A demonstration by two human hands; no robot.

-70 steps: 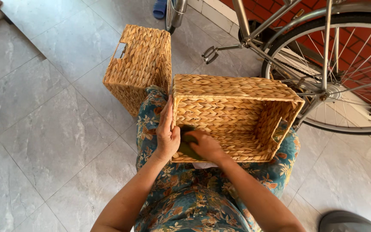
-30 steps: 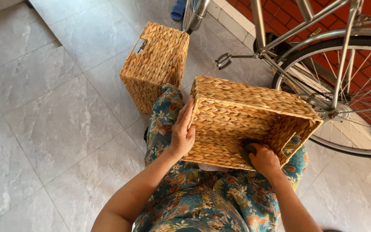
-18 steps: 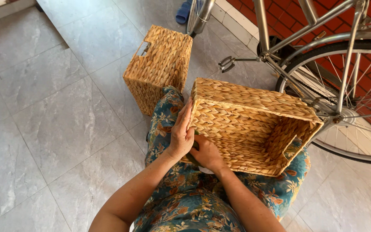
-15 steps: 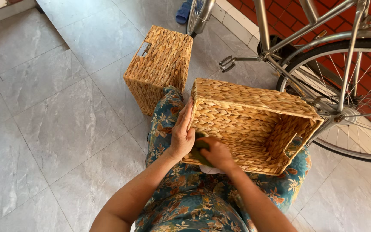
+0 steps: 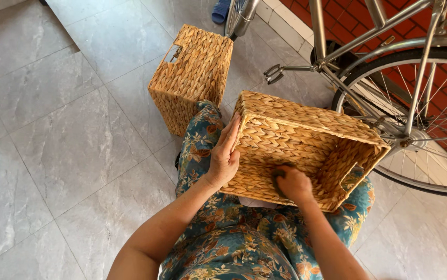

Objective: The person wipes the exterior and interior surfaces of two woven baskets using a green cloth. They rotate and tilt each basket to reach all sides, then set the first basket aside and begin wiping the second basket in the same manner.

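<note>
The left hand [image 5: 224, 155] lies flat, fingers extended, against the outer side of the woven basket [image 5: 306, 148] resting on the lap. The right hand [image 5: 293, 184] is curled inside it around a dark, mostly hidden object. Beyond the basket, a second basket [image 5: 192, 75] stands on the grey tiled floor [image 5: 62, 129], a bicycle [image 5: 389, 67] to its right.

A second woven basket [image 5: 191, 75] stands on the grey tiled floor [image 5: 52, 135] in the upper middle of the frame, a cut-out handle near its top edge. A bicycle [image 5: 389, 78] fills the upper right, its spoked wheel beside red brick paving, a pedal jutting left. A blue sandal [image 5: 222, 10] lies at the top edge.
</note>
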